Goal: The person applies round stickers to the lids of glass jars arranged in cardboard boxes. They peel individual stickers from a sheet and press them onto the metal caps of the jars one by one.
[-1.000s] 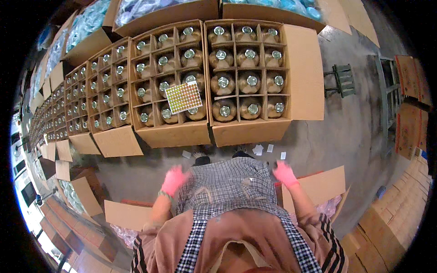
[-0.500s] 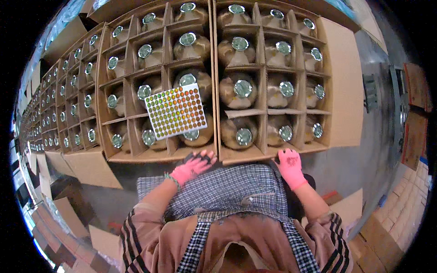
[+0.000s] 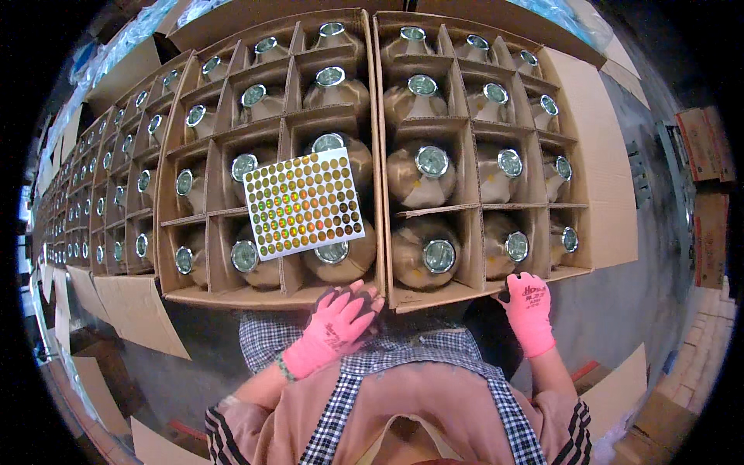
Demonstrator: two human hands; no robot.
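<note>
My left hand (image 3: 333, 324), in a pink glove with bare fingertips, lies at the near edge of the left cardboard box (image 3: 232, 297). Its fingers are stretched out with nothing in them. My right hand (image 3: 529, 311), in a matching glove, is closed at the near rim of the right cardboard box (image 3: 434, 297), fingers bent over the edge. Both boxes hold round clear glass jars (image 3: 419, 174) with pale metallic-rimmed tops, one per cardboard cell. A white sheet of shiny round gold-green stickers (image 3: 304, 203) rests across jar tops in the left box, beyond my left hand.
More divided boxes of jars (image 3: 124, 178) run off to the left. A cardboard flap (image 3: 597, 155) sticks out at the right box's side. Bluish plastic wrap (image 3: 116, 50) lies at the far left. Stacked cartons (image 3: 701, 143) stand at the far right, beyond the grey floor (image 3: 612, 302).
The boxes sit slightly lower in view. My left hand's fingers now point more away from me, beside the box edge. My right hand stays at the right box's rim.
</note>
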